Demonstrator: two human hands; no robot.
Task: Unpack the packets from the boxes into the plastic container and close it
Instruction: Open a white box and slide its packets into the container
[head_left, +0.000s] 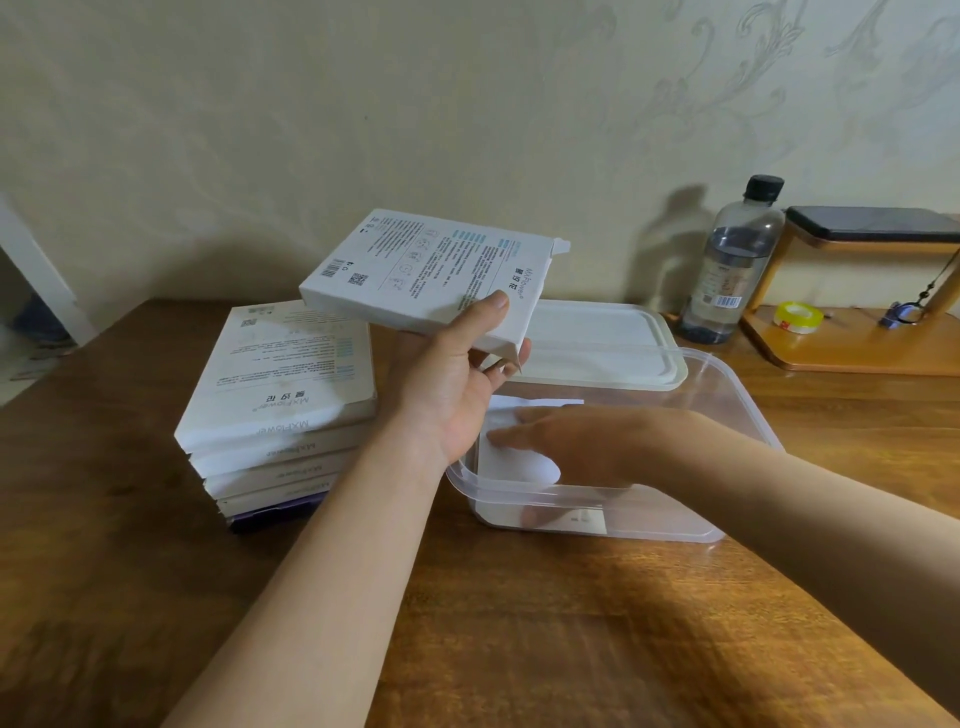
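Now | left hand (453, 395) grips box (426, 270) aloft | right hand (561, 441) flat on packets (545, 404) inside container (654, 514)

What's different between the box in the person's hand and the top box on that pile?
The held box is in the air and tilted, gripped by the left hand; the top box of the pile lies flat above the table. The held box has an end flap open; no open flap shows on the top box. Both are flat, white and printed alike.
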